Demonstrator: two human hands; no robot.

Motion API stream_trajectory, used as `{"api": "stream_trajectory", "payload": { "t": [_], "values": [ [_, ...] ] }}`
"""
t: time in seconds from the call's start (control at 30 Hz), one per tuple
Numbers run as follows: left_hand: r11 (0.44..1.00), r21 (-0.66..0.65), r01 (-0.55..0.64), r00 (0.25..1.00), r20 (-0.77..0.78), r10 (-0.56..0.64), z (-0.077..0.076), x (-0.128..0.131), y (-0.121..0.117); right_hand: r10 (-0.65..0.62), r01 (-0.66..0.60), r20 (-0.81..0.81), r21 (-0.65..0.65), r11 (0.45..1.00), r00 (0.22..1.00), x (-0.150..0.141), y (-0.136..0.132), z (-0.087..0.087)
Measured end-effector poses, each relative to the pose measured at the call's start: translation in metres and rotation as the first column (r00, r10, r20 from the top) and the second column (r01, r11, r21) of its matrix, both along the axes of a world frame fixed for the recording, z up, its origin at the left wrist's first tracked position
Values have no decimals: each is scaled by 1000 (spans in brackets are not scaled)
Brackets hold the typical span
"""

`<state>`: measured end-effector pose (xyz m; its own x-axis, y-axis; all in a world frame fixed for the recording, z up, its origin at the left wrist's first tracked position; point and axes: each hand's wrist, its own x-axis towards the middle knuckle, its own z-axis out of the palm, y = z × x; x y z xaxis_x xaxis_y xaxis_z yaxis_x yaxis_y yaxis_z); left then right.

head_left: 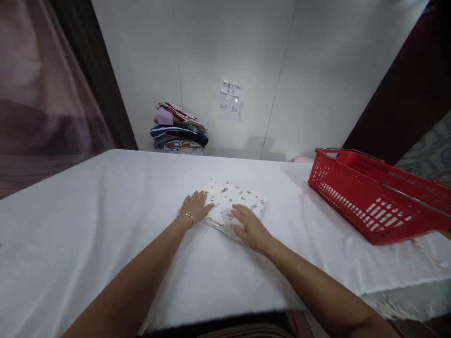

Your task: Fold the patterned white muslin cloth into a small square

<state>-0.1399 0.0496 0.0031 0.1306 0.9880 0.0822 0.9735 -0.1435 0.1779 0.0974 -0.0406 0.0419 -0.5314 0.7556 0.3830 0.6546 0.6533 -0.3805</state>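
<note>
A folded white cloth with small dark prints (235, 199) lies on the white table (88, 225), near its middle. My left hand (195, 206) rests at the cloth's left edge with its fingers stretched onto it; a thin bracelet circles the wrist. My right hand (249, 228) lies flat on the cloth's near right corner, fingers spread. Neither hand grips anything.
A red plastic basket (373, 197) with metal handles stands at the table's right side. A stack of folded clothes (179, 129) sits at the far edge against the white wall, under a taped paper note (230, 98). A purple curtain (42, 94) hangs at the left.
</note>
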Motion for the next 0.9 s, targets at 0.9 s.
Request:
{"api": "stream_trajectory", "payload": {
  "t": [0.9],
  "values": [
    [922, -285, -262, 947, 110, 303, 27, -27, 44, -621, 449, -263, -495, 743, 738, 80, 99, -63]
  ]
}}
